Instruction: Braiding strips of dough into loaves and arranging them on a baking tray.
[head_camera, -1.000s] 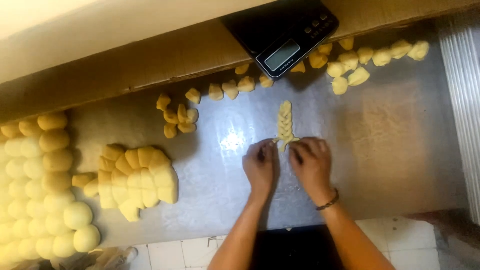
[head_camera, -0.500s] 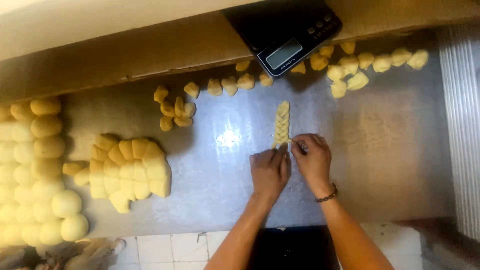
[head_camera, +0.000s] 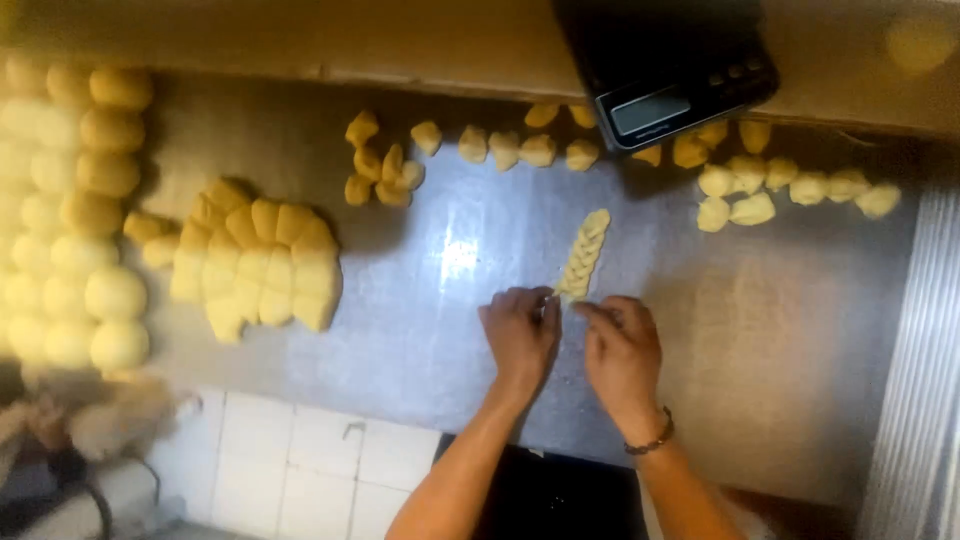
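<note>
A pale yellow braided strip of dough (head_camera: 584, 254) lies on the steel worktop (head_camera: 420, 330), running away from me. My left hand (head_camera: 520, 335) and my right hand (head_camera: 622, 350) sit side by side at its near end, fingertips pinching the loose dough strands there. A dark bracelet circles my right wrist.
A black digital scale (head_camera: 665, 75) stands at the back edge. Small dough pieces (head_camera: 500, 148) lie in a row along the back, more dough lumps (head_camera: 790, 188) to the right. A block of cut dough wedges (head_camera: 260, 262) and several round dough balls (head_camera: 80, 220) fill the left. White floor tiles (head_camera: 300, 470) show below.
The view has shifted slightly, so everything sits a little further left. Both hands stay at the braid's near end, fingers working the strands; the braid itself has not moved.
</note>
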